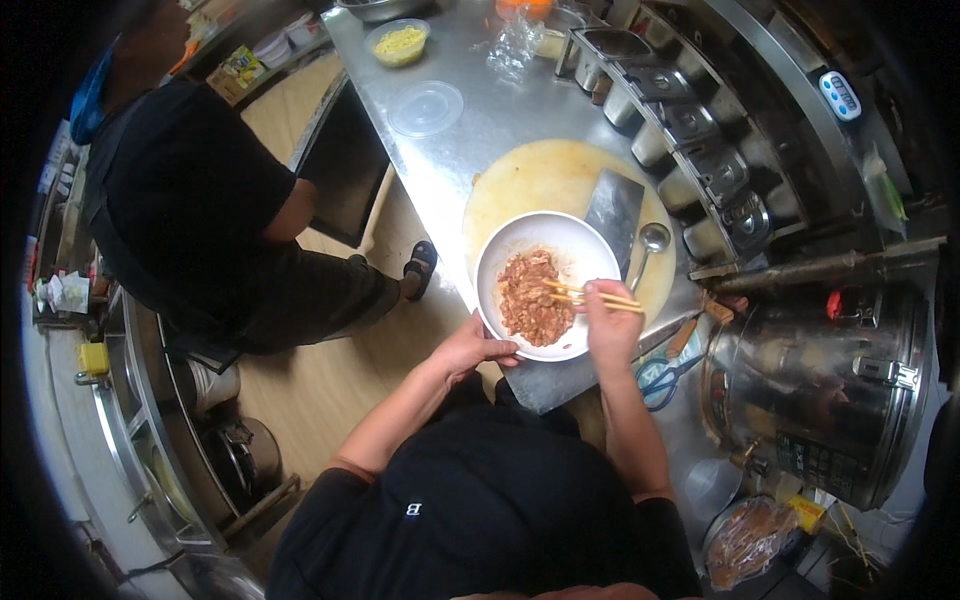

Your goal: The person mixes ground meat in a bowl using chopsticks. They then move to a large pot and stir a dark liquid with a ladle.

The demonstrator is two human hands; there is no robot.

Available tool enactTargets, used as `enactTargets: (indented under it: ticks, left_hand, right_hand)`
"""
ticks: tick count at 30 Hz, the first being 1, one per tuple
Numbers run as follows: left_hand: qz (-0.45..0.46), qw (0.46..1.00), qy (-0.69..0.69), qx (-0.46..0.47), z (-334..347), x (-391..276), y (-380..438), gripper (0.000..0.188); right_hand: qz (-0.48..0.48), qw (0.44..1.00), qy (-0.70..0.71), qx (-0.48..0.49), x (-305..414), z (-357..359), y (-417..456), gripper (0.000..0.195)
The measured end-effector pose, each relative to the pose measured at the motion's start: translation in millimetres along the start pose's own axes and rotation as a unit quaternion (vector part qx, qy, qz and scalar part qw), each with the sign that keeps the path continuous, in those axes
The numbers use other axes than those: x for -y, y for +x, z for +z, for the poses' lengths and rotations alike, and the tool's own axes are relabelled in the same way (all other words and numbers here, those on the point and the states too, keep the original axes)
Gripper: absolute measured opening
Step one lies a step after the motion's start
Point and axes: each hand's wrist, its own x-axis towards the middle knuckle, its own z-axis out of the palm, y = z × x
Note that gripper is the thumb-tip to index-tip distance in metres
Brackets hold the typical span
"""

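My left hand [480, 343] grips the lower left rim of a white bowl [589, 251], thumb over the edge. Minced meat [534, 304] lies in a brownish mass in the bowl's left half. My right hand [613, 321] holds a pair of wooden chopsticks [611, 300] over the bowl's right rim, their tips in the meat. Beneath the bowl's far side is a round, yellowish cutting board [525, 176]. A cleaver [619, 202] and a metal ladle [652, 244] rest on the board at the right, the cleaver partly hidden by the bowl.
Another person [195, 210] in black stands at the left. Lidded metal containers [686, 124] line the steel counter's [450, 49] right side. A plastic lid [426, 109] and a tub of yellow shreds [399, 43] sit farther back. Blue-handled scissors [667, 379] lie near a large steel vessel [810, 375].
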Motion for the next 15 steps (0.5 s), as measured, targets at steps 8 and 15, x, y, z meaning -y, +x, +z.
enactTargets:
  ticks: [8, 15]
  left_hand:
    - [-0.001, 1.0, -0.003, -0.004, 0, -1, -3, 0.058]
    - [-0.01, 1.0, -0.014, 0.011, 2, -4, -2, 0.061]
  right_hand:
    - [-0.034, 0.991, -0.113, 0.067, 26, -12, 16, 0.006]
    - [0.065, 0.985, -0.1, 0.127, -25, 4, 82, 0.01]
